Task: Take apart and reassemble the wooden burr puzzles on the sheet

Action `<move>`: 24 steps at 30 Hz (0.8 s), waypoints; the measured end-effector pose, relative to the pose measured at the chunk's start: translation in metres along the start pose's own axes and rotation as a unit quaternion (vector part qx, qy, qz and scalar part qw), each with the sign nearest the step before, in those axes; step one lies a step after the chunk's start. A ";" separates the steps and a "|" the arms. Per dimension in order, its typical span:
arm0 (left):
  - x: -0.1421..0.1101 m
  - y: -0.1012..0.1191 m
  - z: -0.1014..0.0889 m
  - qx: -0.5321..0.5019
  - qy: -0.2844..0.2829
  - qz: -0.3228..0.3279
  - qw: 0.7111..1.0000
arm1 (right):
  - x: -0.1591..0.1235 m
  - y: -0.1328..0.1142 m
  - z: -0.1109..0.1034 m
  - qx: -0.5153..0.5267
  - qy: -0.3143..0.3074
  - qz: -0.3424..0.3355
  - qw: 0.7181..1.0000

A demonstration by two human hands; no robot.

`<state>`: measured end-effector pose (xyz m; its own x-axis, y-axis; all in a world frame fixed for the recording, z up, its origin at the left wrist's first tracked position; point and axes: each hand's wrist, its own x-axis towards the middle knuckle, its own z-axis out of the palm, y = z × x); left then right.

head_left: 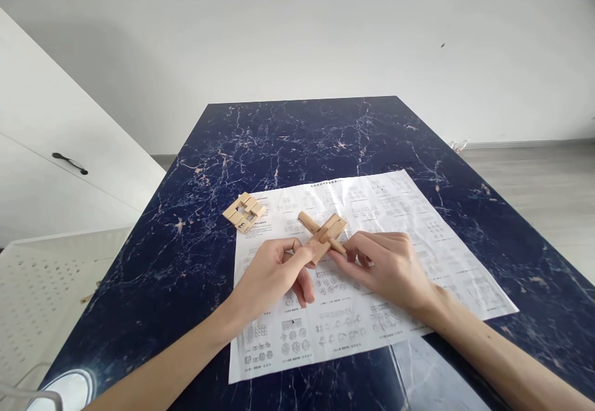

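So the wooden cross-shaped assembly [333,228] is in the middle of things, held just over the printed sheet [446,274], chunky pieces crossing each other. The left hand [272,271] is pinching its near side between thumb and index finger, with the other fingers curled below. The right hand [383,268] has its fingertips pinched on the end of the stick pointing its way. Both hands cover bits of the wood, so I can't make out how the joint fits underneath.

Up by the sheet's far left corner is a squarish wooden frame [253,205] with a gap in the middle and a dark mark on it. Print's mostly too small to read, and the forearms hide some of it.

All that's on a dark blue marbled table [302,144]. Clear plastic [432,374] and a pale round thing [65,392] are cut off at the bottom. Left side: a perforated white bin-looking thing [41,274], contents unclear, and a closed white cabinet [79,113].
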<state>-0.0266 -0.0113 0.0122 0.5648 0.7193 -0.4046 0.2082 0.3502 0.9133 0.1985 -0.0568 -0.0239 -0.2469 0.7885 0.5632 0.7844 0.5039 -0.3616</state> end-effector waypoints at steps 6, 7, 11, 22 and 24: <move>0.001 0.001 -0.003 0.033 -0.004 -0.013 0.999 | -0.001 0.001 0.000 0.002 -0.026 -0.005 1.000; 0.001 0.000 -0.004 0.041 -0.003 -0.008 0.999 | -0.001 0.002 0.000 0.005 -0.029 -0.005 1.000; 0.000 -0.003 -0.004 0.070 -0.009 0.023 0.997 | 0.000 0.002 0.001 0.016 -0.040 -0.013 0.999; -0.003 -0.008 0.002 0.104 0.002 0.095 0.990 | 0.001 0.002 0.000 0.019 -0.053 -0.035 0.998; -0.003 -0.009 0.004 0.090 0.014 0.106 0.990 | 0.002 0.002 -0.001 0.018 -0.053 -0.034 0.998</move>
<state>-0.0272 -0.0193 0.0056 0.5885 0.7830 -0.2013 0.2272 0.0787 0.9707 0.2004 -0.0545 -0.0231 -0.3592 0.7841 0.5061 0.7434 0.5683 -0.3528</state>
